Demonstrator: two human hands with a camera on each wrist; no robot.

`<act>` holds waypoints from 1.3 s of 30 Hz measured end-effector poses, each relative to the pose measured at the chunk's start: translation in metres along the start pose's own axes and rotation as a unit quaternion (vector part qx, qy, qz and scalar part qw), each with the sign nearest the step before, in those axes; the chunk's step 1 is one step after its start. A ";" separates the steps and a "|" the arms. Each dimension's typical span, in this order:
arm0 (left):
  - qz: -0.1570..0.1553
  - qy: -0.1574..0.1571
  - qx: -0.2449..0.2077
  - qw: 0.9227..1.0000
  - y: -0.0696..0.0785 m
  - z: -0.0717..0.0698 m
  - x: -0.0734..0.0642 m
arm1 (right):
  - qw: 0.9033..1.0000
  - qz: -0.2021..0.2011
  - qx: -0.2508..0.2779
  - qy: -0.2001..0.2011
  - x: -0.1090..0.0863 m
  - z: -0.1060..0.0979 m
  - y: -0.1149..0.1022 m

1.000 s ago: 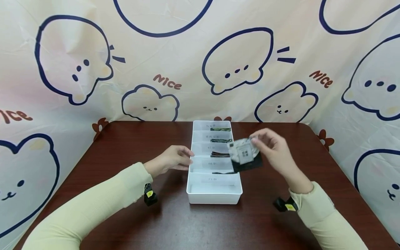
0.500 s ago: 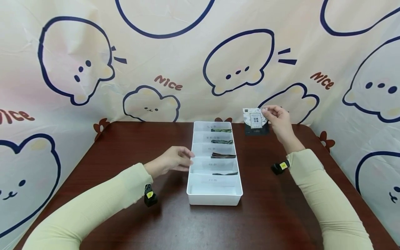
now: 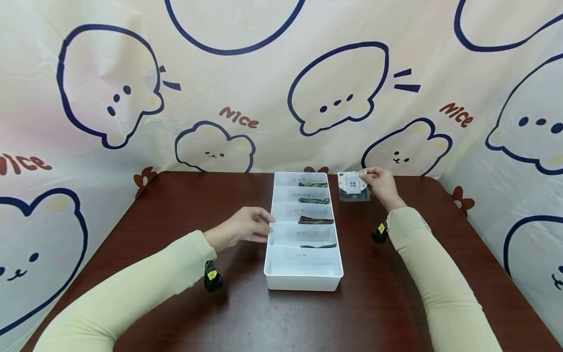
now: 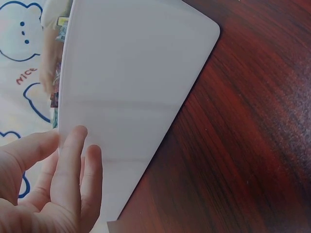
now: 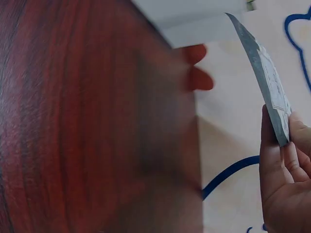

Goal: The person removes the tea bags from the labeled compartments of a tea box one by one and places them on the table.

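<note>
In the head view a long white divided box (image 3: 303,282) stands lengthwise on the table. Its compartments carry paper labels, and several have packets in them. My left hand (image 3: 244,225) is at the box's left side, its fingertips at the rim and outer wall; in the left wrist view the fingers (image 4: 73,165) lie fairly straight against that wall. Beyond the box's far right corner, my right hand (image 3: 382,186) pinches a flat square tea sachet (image 3: 353,189) by its right edge. The sachet is pale above and dark below, seen nearly edge-on in the right wrist view.
The dark red-brown wooden table (image 3: 184,195) ends at a cream curtain (image 3: 272,88) printed with blue cartoon outlines. Green packets (image 3: 313,201) lie in the farther compartments, brown packets (image 3: 315,221) in the middle one. Black cameras sit on both wrists.
My right hand has carried the sachet from beside the box's middle to beyond its right side, up and then lower toward the table's far edge. My left hand has stayed in place.
</note>
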State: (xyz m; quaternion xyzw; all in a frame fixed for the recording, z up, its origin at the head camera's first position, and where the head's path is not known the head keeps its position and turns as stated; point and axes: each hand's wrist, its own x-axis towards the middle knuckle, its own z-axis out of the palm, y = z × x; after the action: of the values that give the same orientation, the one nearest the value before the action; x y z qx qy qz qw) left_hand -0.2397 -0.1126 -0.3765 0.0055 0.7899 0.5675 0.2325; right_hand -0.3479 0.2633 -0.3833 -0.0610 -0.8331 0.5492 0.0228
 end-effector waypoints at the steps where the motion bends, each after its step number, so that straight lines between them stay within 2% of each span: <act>1: 0.000 0.000 0.001 1.000 0.000 0.000 0.000 | 1.000 0.007 -0.006 -0.002 0.001 0.002 0.003; 9: -0.001 0.001 0.001 1.000 0.001 0.001 0.000 | 0.997 0.048 -0.054 -0.023 0.006 0.014 0.021; 17: -0.002 0.003 0.006 1.000 0.001 0.002 0.000 | 0.996 0.051 -0.065 -0.030 0.004 0.021 0.033; 22: -0.005 0.005 0.008 1.000 0.001 0.001 0.000 | 0.996 0.047 -0.062 -0.034 0.003 0.025 0.033; 28: -0.007 0.006 0.009 1.000 0.001 0.001 0.000 | 0.995 0.042 -0.086 -0.036 0.000 0.028 0.030; 39: 0.002 0.005 0.008 1.000 -0.001 0.000 0.001 | 0.993 0.062 -0.097 -0.035 0.000 0.030 0.030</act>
State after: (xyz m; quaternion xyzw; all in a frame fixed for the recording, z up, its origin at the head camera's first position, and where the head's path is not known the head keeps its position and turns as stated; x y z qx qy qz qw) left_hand -0.2403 -0.1122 -0.3775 0.0067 0.7955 0.5617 0.2274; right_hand -0.3486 0.2471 -0.4226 -0.0948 -0.8776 0.4676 -0.0465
